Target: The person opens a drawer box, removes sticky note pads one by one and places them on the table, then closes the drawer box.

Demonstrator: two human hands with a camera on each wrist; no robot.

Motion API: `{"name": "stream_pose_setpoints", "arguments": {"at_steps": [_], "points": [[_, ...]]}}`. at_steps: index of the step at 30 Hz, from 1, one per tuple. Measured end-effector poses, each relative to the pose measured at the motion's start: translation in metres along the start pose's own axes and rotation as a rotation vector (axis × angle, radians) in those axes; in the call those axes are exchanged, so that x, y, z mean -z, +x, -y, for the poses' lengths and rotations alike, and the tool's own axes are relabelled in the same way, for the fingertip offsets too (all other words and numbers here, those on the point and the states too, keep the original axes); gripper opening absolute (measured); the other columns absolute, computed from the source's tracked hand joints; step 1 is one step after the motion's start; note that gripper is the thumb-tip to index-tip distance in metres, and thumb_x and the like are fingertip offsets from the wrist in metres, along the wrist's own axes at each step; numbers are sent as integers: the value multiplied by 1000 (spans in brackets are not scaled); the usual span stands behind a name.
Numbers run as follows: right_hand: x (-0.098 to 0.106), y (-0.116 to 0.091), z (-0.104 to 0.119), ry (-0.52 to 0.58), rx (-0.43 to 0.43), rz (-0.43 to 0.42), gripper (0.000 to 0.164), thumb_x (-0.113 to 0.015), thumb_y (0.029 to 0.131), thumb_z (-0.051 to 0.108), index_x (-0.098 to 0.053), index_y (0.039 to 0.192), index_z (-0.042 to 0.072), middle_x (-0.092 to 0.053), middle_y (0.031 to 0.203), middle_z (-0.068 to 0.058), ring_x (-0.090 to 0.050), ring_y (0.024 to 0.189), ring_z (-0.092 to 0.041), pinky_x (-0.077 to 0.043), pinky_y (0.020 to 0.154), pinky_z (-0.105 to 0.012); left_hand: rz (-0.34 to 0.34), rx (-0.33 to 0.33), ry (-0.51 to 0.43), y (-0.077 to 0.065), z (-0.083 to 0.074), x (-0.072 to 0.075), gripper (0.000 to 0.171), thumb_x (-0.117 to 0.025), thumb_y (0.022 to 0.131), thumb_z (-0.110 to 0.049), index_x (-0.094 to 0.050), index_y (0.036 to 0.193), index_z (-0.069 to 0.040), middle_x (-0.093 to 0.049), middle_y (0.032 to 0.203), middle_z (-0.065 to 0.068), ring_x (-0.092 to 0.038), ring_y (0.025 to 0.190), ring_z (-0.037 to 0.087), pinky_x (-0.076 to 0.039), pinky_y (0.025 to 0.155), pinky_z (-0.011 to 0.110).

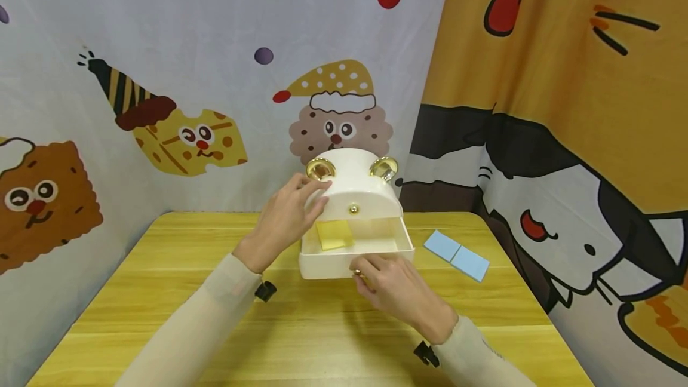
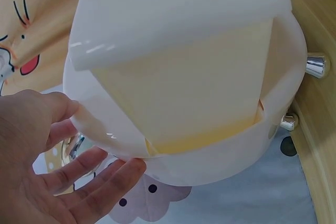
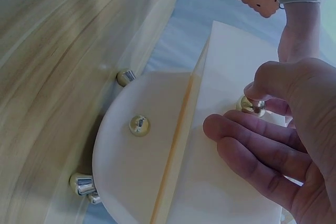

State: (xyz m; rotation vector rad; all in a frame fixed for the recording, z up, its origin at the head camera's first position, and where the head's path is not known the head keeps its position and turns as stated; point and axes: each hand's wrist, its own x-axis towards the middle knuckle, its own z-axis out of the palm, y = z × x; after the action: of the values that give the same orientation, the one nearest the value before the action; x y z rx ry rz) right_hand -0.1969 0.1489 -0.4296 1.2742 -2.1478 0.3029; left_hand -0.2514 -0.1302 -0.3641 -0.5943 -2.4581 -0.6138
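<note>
A small white desktop drawer box [image 1: 357, 166] with two gold ear-shaped rings and a domed top stands on the table. Its lower drawer [image 1: 328, 266] is pulled out, and a yellow sticky-note pad [image 1: 334, 235] lies inside at the left. My right hand [image 1: 395, 288] pinches the gold drawer knob [image 3: 250, 106] between thumb and index finger; the other fingers lie along the drawer front. At the box's upper left, my left hand [image 1: 285, 214] rests its fingertips against the shell, fingers loosely spread. Above the drawer, a second gold knob [image 1: 353, 209] sits on the upper front.
Two light-blue sticky-note pads [image 1: 457, 255] lie side by side to the right of the box on the wood-grain table [image 1: 204, 309]. A cartoon-printed curtain [image 1: 215, 28] hangs behind and along the sides. Short metallic feet [image 2: 317, 65] support the box.
</note>
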Motion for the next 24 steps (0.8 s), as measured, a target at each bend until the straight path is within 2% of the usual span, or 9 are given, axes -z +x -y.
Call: {"name": "stream_pose_setpoints", "arguments": {"at_steps": [7, 14, 24], "points": [[2, -3, 1, 11, 10, -4, 28, -98, 89, 9, -77, 107, 15, -80, 93, 7, -65, 70, -4, -54, 61, -15, -1, -2, 0, 0, 0, 1, 35, -77, 116, -27, -79, 149, -17, -74, 129, 16, -68, 78, 22, -62, 63, 35], [4, -6, 4, 39, 22, -12, 29, -99, 87, 8, -79, 107, 15, -84, 96, 7, -63, 65, -1, -50, 58, -10, 12, 6, 6, 0, 0, 1, 35, -76, 116, -29, -79, 150, -18, -73, 129, 15, -67, 77, 20, -60, 61, 32], [6, -7, 9, 29, 51, -38, 30, -98, 84, 7, -79, 106, 15, -84, 97, 8, -64, 62, 1, -48, 56, -8, 8, 3, -1, 0, 0, 2, 37, -77, 116, -27, -78, 151, -17, -74, 129, 15, -67, 76, 20, -59, 60, 32]]}}
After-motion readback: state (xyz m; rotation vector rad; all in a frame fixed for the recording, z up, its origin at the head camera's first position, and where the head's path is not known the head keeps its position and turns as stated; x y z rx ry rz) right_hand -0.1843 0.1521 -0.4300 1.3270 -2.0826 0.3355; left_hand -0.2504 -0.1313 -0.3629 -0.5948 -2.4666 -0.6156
